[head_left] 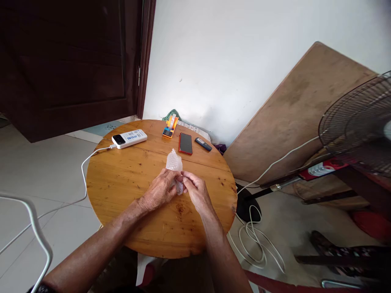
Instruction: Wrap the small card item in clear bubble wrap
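A crumpled piece of clear bubble wrap (174, 161) lies near the middle of the round wooden table (122, 179). My left hand (165, 185) is closed over its near part, with the fingers curled on the plastic. Against its right edge, my right hand (195, 188) pinches with thumb and forefinger; what sits between those fingertips is too small to make out. The two hands almost touch. Beyond them lie a dark-screened phone in a red case (185, 143) and an orange and blue tape dispenser (170, 127) with a roll of tape on it.
A white power bank (130, 138) sits at the table's left, its white cable (84, 171) running off the edge. A small dark handset (203, 144) lies at the back right. To the right are a fan (360, 122), a leaning board (293, 106) and coiled cable (253, 240) on the floor.
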The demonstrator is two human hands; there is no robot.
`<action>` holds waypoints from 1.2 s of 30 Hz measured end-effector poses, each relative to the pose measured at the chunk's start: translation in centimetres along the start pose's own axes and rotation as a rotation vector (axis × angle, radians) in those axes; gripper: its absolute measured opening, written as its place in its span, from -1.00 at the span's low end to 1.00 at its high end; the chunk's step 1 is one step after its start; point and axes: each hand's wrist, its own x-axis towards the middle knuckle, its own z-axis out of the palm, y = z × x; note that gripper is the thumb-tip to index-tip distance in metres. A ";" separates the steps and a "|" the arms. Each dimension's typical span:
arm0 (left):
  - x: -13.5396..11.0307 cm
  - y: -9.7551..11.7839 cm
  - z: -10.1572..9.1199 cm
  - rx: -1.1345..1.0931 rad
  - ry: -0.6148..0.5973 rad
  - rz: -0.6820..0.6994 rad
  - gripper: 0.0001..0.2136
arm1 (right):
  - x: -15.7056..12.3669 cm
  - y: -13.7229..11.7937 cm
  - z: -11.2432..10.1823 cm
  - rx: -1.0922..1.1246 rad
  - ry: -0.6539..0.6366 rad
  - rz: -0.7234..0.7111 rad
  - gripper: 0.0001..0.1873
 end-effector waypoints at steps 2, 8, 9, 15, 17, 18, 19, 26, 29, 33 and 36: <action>0.0 -0.1 0.1 -0.017 0.023 0.006 -0.67 | -0.3 -0.1 -0.3 0.014 -0.065 -0.015 -0.56; 0.0 0.0 -0.2 -0.140 0.123 -0.056 -0.69 | -0.4 0.0 0.2 -0.102 -0.132 -0.079 -0.44; 0.0 0.1 -0.3 -0.143 0.141 -0.080 -0.71 | -0.4 0.0 0.4 -0.153 -0.119 -0.094 -0.44; 0.1 0.0 0.0 -0.063 0.141 -0.255 -0.99 | -0.7 -0.4 1.1 -0.428 -0.063 -0.211 -0.40; 0.2 0.0 0.3 -0.013 0.130 -0.295 -0.96 | -0.8 -0.5 0.8 -0.449 -0.079 -0.237 -0.35; 0.3 0.1 0.4 0.027 0.124 -0.314 -0.96 | -0.8 -0.5 0.6 -0.441 -0.100 -0.246 -0.32; 0.5 0.2 0.5 0.077 0.112 -0.336 -0.95 | -0.8 -0.5 0.4 -0.423 -0.126 -0.251 -0.30; 2.5 0.8 -0.1 0.346 -0.051 -0.368 -0.86 | -0.2 0.0 -1.0 -0.208 -0.267 -0.203 -0.27; 2.5 0.7 -0.1 0.314 -0.053 -0.367 -0.89 | 0.5 0.2 -2.0 -0.130 -0.244 -0.182 -0.38; 1.7 0.3 0.1 0.267 0.002 -0.286 -0.92 | 2.3 0.1 -3.4 -0.259 -0.094 -0.262 -0.61; 1.3 -0.1 0.4 0.255 0.052 -0.200 -0.92 | 4.0 -0.6 -3.3 -0.418 -0.121 -0.477 -0.54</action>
